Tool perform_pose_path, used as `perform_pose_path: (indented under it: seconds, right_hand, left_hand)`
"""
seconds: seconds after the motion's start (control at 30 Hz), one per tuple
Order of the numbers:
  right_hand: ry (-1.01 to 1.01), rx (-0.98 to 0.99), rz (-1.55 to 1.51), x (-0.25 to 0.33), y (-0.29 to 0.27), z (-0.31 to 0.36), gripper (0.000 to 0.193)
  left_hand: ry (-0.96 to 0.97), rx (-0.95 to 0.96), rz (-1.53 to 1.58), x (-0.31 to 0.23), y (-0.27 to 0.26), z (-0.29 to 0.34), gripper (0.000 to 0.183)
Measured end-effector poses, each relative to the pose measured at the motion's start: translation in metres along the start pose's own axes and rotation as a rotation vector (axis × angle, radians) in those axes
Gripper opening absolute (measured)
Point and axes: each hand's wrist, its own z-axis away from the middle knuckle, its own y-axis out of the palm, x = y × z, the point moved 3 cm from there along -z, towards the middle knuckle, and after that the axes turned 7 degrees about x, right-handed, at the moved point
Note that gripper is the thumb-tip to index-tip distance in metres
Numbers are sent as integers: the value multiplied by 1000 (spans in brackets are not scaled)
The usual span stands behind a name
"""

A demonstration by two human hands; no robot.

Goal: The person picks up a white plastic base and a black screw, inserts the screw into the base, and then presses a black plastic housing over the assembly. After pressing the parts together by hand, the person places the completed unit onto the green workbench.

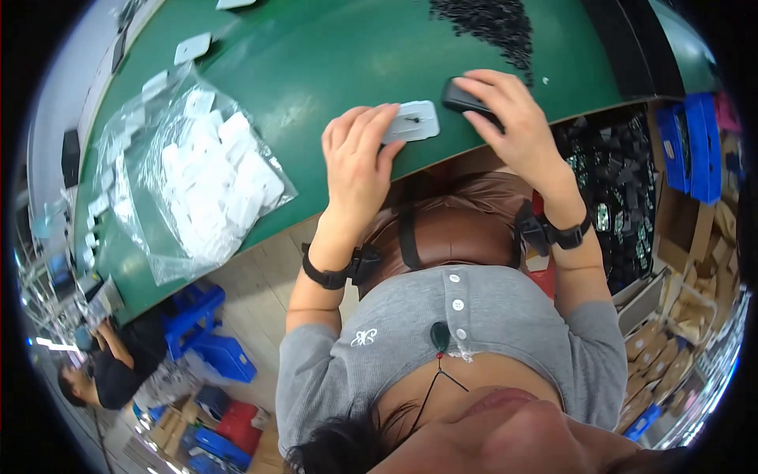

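My left hand (pixel 355 154) grips one end of a flat, pale plastic piece (pixel 425 118) with rounded corners, close to the table's front edge. A small dark part (pixel 414 119) lies on that piece. Just to the right, my right hand (pixel 513 118) is closed around a black, rounded, box-like object (pixel 464 98), fingers on top and thumb at the near side. The two held things are a little apart. Beyond my right hand spreads a heap of tiny black parts (pixel 493 28) on the green table (pixel 332 71).
A clear plastic bag (pixel 276 170) full of white plastic pieces (pixel 209 189) lies at the left. More white pieces (pixel 192 49) line the far left edge. Below the table at right is a container of black parts (pixel 628 170), with blue bins (pixel 695 146) beside it. Another person (pixel 118 355) works at far left.
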Motion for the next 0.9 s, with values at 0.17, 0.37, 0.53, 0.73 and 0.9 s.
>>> perform_pose_path:
  seconds: [0.17, 0.37, 0.53, 0.73, 0.9]
  right_hand:
    - [49, -8, -35, -1, -5, 0, 39]
    - [-99, 48, -198, 32, 9, -20, 39]
    - [-183, 146, -185, 37, 21, -29, 37]
    - [-187, 179, -165, 39, 27, -35, 39]
    - [-244, 102, -95, 37, 35, -30, 36]
  left_hand:
    - [-13, 20, 13, -3, -3, -6, 47]
    - [-85, 6, 186, 11, -8, -3, 47]
    - [-18, 29, 300, 16, -14, 0, 45]
    - [43, 81, 247, 21, -12, 4, 43]
    - [64, 113, 176, 21, -11, 7, 45]
